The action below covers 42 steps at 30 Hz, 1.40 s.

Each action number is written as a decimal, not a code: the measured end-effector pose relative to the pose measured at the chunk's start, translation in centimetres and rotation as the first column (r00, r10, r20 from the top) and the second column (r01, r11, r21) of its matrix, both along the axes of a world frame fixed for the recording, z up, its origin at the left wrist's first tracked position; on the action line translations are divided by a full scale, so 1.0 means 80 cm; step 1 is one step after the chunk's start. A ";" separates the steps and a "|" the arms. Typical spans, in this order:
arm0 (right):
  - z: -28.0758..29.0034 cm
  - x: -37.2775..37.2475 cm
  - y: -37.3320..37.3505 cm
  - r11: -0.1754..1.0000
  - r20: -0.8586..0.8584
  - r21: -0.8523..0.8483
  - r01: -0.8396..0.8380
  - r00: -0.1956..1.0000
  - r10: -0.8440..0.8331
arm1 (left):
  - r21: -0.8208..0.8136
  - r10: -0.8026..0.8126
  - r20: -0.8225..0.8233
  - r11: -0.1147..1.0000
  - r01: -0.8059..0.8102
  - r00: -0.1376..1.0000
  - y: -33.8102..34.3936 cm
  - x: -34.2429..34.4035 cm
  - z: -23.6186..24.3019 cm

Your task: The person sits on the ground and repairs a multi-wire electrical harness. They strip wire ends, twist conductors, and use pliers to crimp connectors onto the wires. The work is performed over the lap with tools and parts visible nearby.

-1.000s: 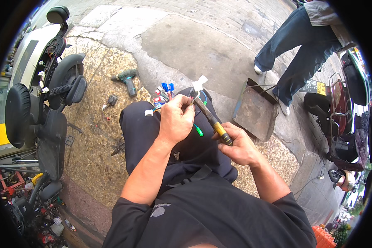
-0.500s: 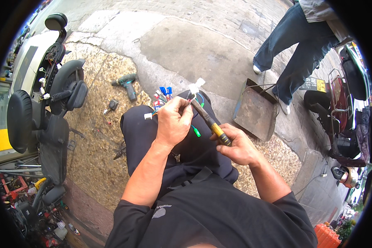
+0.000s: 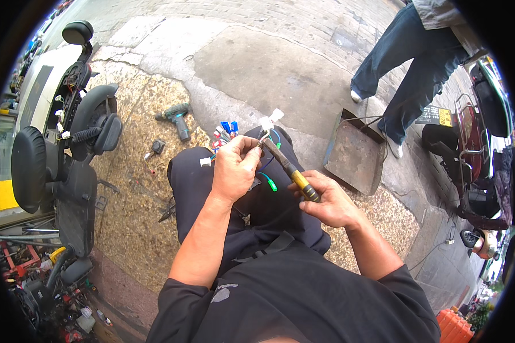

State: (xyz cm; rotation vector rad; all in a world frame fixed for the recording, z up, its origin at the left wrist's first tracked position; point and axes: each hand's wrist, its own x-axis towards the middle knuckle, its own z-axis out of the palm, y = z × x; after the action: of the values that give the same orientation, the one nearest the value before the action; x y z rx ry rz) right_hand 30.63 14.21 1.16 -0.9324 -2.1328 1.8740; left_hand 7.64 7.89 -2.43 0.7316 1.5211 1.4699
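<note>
Left hand [image 3: 233,170] grip is pinching the wire harness [image 3: 225,136] above the lap [image 3: 191,177]; right hand [image 3: 329,199] grip is clasping a dark-shafted tool [image 3: 279,156] by its rounded yellow handle [image 3: 301,181]. The harness is likely handling light and floppy, favouring a hold on its hard plastic connectors [image 3: 267,122]; the tool is looking rigid.

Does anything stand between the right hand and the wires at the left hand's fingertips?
Only the yellow-handled tool the right hand holds: it slants across the gap, its dark end close to the wires at the left hand. Nothing else visible stands between; the green connector sits left of the tool.
</note>
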 end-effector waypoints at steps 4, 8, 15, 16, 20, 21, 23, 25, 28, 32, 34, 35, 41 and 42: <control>-0.001 -0.001 0.003 0.991 0.011 0.128 -0.035 0.999 0.033 | 0.000 -0.001 0.104 1.000 0.001 0.995 -0.001 -0.002 -0.001; 0.000 -0.002 0.008 0.988 0.072 0.149 -0.050 0.997 0.040 | -0.033 -0.051 0.123 0.998 0.056 0.991 -0.001 -0.008 0.002; -0.010 -0.003 0.016 0.959 0.083 0.266 -0.098 0.993 0.078 | -0.038 -0.146 0.198 0.987 0.157 0.969 0.000 -0.020 0.004; -0.012 -0.003 0.017 0.955 0.086 0.276 -0.106 0.993 0.085 | -0.042 -0.167 0.200 0.983 0.178 0.966 0.000 -0.021 0.004; -0.019 -0.003 0.024 0.926 0.089 0.346 -0.152 0.988 0.129 | -0.001 -0.195 0.290 0.979 0.205 0.937 -0.001 -0.026 0.003; -0.021 -0.003 0.025 0.919 0.087 0.362 -0.155 0.987 0.132 | 0.004 -0.206 0.293 0.977 0.214 0.934 0.000 -0.027 0.003; -0.023 -0.004 0.027 0.900 0.089 0.403 -0.164 0.986 0.139 | 0.011 -0.213 0.296 0.975 0.220 0.931 -0.001 -0.028 0.002; -0.026 -0.005 0.029 0.872 0.113 0.456 -0.177 0.984 0.141 | 0.018 -0.211 0.295 0.976 0.216 0.932 0.000 -0.027 0.002; -0.027 -0.006 0.029 0.862 0.139 0.479 -0.168 0.984 0.114 | 0.001 -0.210 0.299 0.975 0.220 0.931 -0.001 -0.027 0.003; -0.025 -0.006 0.028 0.854 0.152 0.489 -0.177 0.982 0.116 | 0.007 -0.208 0.295 0.977 0.215 0.933 -0.002 -0.026 0.003; -0.023 -0.006 0.028 0.876 0.148 0.450 -0.172 0.982 0.117 | 0.013 -0.209 0.290 0.977 0.215 0.934 -0.001 -0.025 0.002; -0.022 -0.006 0.028 0.891 0.109 0.427 -0.152 0.987 0.116 | 0.018 -0.207 0.296 0.977 0.211 0.932 -0.001 -0.025 0.002; -0.010 -0.001 0.023 0.955 0.036 0.275 -0.111 0.994 0.105 | 0.018 -0.160 0.344 0.986 0.164 0.925 -0.002 -0.024 -0.001; -0.009 -0.001 0.021 0.953 0.033 0.279 -0.117 0.993 0.113 | 0.013 -0.143 0.352 0.989 0.148 0.925 -0.002 -0.023 -0.001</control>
State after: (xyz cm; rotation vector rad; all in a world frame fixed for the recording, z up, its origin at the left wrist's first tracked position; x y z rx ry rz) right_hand 30.56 15.93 0.42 -0.7805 -2.4278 1.5550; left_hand 5.77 7.72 -2.53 0.5261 1.1767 1.3901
